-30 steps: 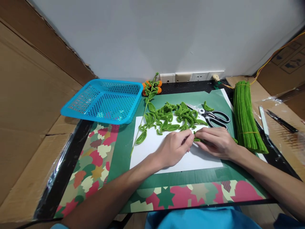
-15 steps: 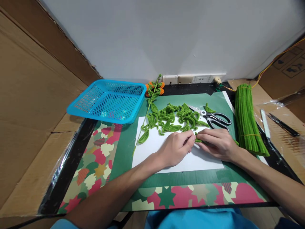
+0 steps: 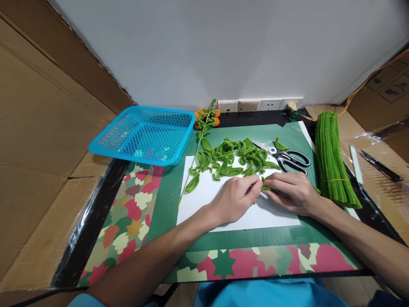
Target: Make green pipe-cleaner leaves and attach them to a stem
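Observation:
Over the white paper [image 3: 204, 213], my left hand [image 3: 239, 195] and my right hand [image 3: 292, 192] meet, fingertips nearly touching. Both are closed on a green pipe cleaner [image 3: 266, 187]; a short piece shows between the fingertips, and its other end peeks out behind my right hand. Most of it is hidden by my fingers. Just beyond lies a pile of green pipe-cleaner leaves [image 3: 225, 151], bent into loops and pointed shapes. Black-handled scissors [image 3: 281, 155] rest right of the pile, with one loose leaf [image 3: 280, 145] beside them.
A blue plastic basket [image 3: 143, 160] stands at the back left. Beside it lies a pipe-cleaner stem [image 3: 198, 149] with orange flowers [image 3: 216, 122]. At right are a thick bundle of green pipe cleaners [image 3: 332, 157], a white-handled tool [image 3: 355, 164] and dark tweezers [image 3: 380, 165]. Wall sockets [image 3: 271, 105] line the back.

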`<state>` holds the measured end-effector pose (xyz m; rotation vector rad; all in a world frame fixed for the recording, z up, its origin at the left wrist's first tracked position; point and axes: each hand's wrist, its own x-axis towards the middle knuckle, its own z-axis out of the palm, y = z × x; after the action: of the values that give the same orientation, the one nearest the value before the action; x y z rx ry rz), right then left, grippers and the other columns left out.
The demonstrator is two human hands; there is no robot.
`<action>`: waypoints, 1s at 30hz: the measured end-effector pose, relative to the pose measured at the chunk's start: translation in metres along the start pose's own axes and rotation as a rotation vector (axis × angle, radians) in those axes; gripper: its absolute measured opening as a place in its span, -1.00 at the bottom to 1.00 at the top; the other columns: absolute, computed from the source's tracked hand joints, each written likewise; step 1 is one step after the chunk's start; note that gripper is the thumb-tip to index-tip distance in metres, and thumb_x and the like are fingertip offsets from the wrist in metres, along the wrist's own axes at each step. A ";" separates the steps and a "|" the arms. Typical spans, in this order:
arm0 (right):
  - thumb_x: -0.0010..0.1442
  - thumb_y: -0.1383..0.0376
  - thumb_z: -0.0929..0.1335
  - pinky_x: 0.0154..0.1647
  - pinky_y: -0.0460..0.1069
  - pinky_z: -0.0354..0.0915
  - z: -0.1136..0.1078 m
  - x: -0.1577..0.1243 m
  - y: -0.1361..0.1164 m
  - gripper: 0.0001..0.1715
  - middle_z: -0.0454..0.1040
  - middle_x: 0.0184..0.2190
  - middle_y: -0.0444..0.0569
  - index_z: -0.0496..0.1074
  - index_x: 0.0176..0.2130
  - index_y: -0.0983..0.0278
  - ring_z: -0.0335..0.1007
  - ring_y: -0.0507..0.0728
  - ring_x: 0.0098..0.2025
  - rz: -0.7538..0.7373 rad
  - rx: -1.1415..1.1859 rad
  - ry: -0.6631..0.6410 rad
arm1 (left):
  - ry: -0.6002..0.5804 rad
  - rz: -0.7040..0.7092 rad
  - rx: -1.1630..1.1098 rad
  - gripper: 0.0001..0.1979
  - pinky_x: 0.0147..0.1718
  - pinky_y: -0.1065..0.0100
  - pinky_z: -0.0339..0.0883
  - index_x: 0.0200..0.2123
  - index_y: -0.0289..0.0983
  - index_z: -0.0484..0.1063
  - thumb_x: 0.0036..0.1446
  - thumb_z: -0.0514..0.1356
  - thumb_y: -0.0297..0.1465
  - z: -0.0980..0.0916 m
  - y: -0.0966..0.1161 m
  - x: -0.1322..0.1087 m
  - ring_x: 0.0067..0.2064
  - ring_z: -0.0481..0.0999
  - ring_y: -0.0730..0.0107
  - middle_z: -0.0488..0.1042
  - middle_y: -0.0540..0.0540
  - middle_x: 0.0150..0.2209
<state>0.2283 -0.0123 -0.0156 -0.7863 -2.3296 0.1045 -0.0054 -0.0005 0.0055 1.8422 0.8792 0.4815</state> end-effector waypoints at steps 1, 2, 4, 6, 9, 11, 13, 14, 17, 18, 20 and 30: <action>0.44 0.35 0.38 -0.41 -0.03 0.33 0.000 0.000 0.000 -0.88 0.64 -0.31 0.00 0.56 -0.09 0.27 0.53 0.08 -0.40 0.001 0.001 0.001 | -0.001 0.001 0.001 -0.60 -0.32 0.36 0.19 -0.36 -0.21 0.29 0.57 -0.02 -0.21 0.000 0.000 0.000 -0.40 0.43 0.43 0.45 0.08 -0.46; 0.43 0.35 0.38 -0.42 -0.03 0.33 0.000 0.000 0.000 -0.88 0.63 -0.32 0.00 0.56 -0.09 0.27 0.53 0.08 -0.40 0.002 0.001 0.001 | -0.001 0.002 0.002 -0.60 -0.32 0.36 0.19 -0.36 -0.21 0.28 0.57 -0.02 -0.21 0.000 0.000 0.000 -0.40 0.43 0.43 0.45 0.08 -0.46; 0.43 0.35 0.38 -0.43 -0.02 0.32 0.000 0.001 0.000 -0.88 0.63 -0.32 0.00 0.56 -0.10 0.27 0.53 0.09 -0.40 0.002 0.001 0.002 | 0.000 0.002 -0.001 -0.61 -0.32 0.36 0.19 -0.36 -0.21 0.28 0.57 -0.02 -0.21 0.000 0.000 0.000 -0.40 0.43 0.43 0.45 0.08 -0.46; 0.44 0.35 0.37 -0.43 -0.02 0.32 0.000 0.001 0.000 -0.88 0.63 -0.33 0.00 0.55 -0.11 0.27 0.52 0.08 -0.41 0.000 -0.001 0.003 | 0.002 0.003 -0.002 -0.61 -0.32 0.36 0.18 -0.36 -0.21 0.28 0.57 -0.02 -0.21 0.000 -0.001 0.000 -0.40 0.43 0.43 0.45 0.08 -0.46; 0.45 0.35 0.37 -0.42 -0.03 0.32 0.001 0.000 0.000 -0.89 0.63 -0.33 0.00 0.54 -0.12 0.28 0.51 0.07 -0.41 -0.002 -0.003 0.002 | 0.002 0.003 0.000 -0.61 -0.32 0.36 0.18 -0.36 -0.21 0.28 0.57 -0.02 -0.21 0.000 -0.001 0.000 -0.40 0.42 0.44 0.45 0.08 -0.47; 0.45 0.35 0.37 -0.43 -0.02 0.31 0.001 -0.001 0.001 -0.89 0.63 -0.33 0.01 0.54 -0.12 0.29 0.51 0.07 -0.42 -0.006 -0.003 0.000 | 0.003 0.003 -0.001 -0.61 -0.33 0.37 0.17 -0.36 -0.21 0.28 0.57 -0.02 -0.22 0.001 -0.001 0.000 -0.40 0.42 0.44 0.45 0.09 -0.47; 0.45 0.34 0.37 -0.43 -0.02 0.30 0.002 -0.001 0.001 -0.89 0.62 -0.33 0.01 0.54 -0.12 0.29 0.51 0.08 -0.42 -0.009 -0.005 -0.003 | 0.004 0.004 -0.002 -0.62 -0.33 0.37 0.17 -0.35 -0.21 0.28 0.57 -0.01 -0.22 0.001 0.000 0.000 -0.40 0.42 0.45 0.45 0.09 -0.47; 0.45 0.34 0.37 -0.43 -0.02 0.30 0.001 -0.001 0.001 -0.89 0.62 -0.33 0.01 0.54 -0.12 0.29 0.51 0.08 -0.42 -0.010 -0.007 -0.005 | 0.004 0.005 -0.002 -0.62 -0.33 0.36 0.17 -0.35 -0.21 0.28 0.57 -0.01 -0.23 0.001 0.000 0.000 -0.40 0.42 0.45 0.45 0.09 -0.47; 0.46 0.34 0.36 -0.43 -0.02 0.29 0.001 -0.001 0.001 -0.88 0.62 -0.34 0.00 0.54 -0.12 0.28 0.50 0.07 -0.41 -0.011 -0.011 -0.010 | 0.002 0.006 -0.002 -0.63 -0.33 0.36 0.16 -0.35 -0.21 0.27 0.57 -0.01 -0.23 0.001 0.001 0.000 -0.40 0.41 0.45 0.44 0.09 -0.47; 0.46 0.34 0.36 -0.43 -0.02 0.29 0.000 -0.001 0.000 -0.87 0.62 -0.34 0.00 0.54 -0.13 0.28 0.50 0.08 -0.41 -0.013 -0.012 -0.011 | 0.001 0.007 -0.001 -0.63 -0.33 0.37 0.16 -0.36 -0.21 0.27 0.57 -0.01 -0.24 0.001 0.001 0.000 -0.40 0.41 0.45 0.44 0.09 -0.47; 0.46 0.34 0.35 -0.43 -0.02 0.27 -0.001 0.000 0.000 -0.85 0.61 -0.34 0.01 0.54 -0.15 0.29 0.48 0.08 -0.42 -0.017 -0.011 -0.015 | 0.002 0.009 0.007 -0.63 -0.33 0.37 0.16 -0.35 -0.21 0.27 0.57 -0.01 -0.24 0.000 0.001 0.000 -0.41 0.41 0.45 0.44 0.09 -0.47; 0.47 0.38 0.34 -0.44 -0.01 0.19 -0.001 0.001 -0.001 -0.82 0.50 -0.42 -0.04 0.50 -0.23 0.30 0.35 0.06 -0.45 -0.016 0.018 -0.053 | -0.008 0.001 0.089 -0.65 -0.34 0.37 0.20 -0.32 -0.21 0.31 0.55 0.00 -0.21 0.001 0.000 0.000 -0.39 0.47 0.40 0.46 0.05 -0.46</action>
<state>0.2280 -0.0129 -0.0140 -0.7640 -2.3811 0.1399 -0.0046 -0.0017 0.0050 1.9240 0.9068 0.4421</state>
